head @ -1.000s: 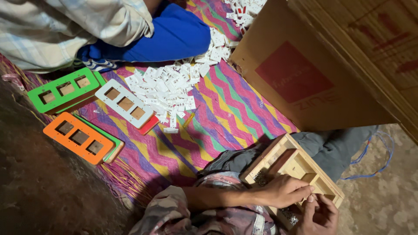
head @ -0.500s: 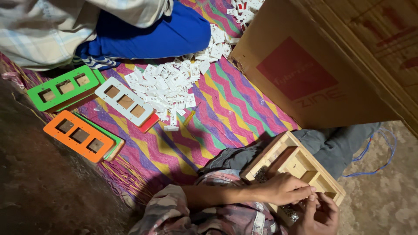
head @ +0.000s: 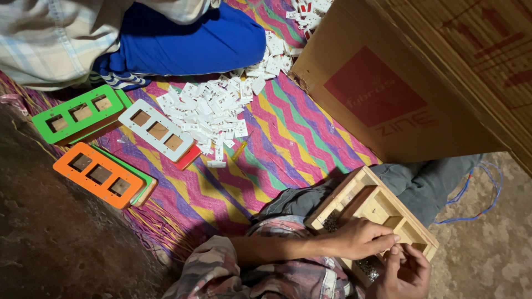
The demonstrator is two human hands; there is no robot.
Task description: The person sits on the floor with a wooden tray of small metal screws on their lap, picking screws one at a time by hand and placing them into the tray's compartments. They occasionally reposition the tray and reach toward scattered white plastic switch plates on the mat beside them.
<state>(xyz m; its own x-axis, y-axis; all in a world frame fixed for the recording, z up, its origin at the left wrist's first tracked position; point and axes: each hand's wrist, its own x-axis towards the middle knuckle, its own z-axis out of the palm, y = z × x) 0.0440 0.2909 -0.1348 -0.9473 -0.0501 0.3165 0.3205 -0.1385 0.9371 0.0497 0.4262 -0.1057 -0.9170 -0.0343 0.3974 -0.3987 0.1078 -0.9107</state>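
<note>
My left hand point(head: 363, 238) rests curled on the wooden compartment tray point(head: 372, 207) across my lap, pinching something tiny (too small to tell); my right hand point(head: 403, 272) cups half-closed at the tray's near edge.

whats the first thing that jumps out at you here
The striped, many-coloured woven mat fills the middle, with a heap of small white plastic parts on it below a seated person's blue trouser leg. At left lie green, white and orange three-hole frames. At the bottom right, the left hand and right hand meet over a wooden compartment tray on the lap.
</note>
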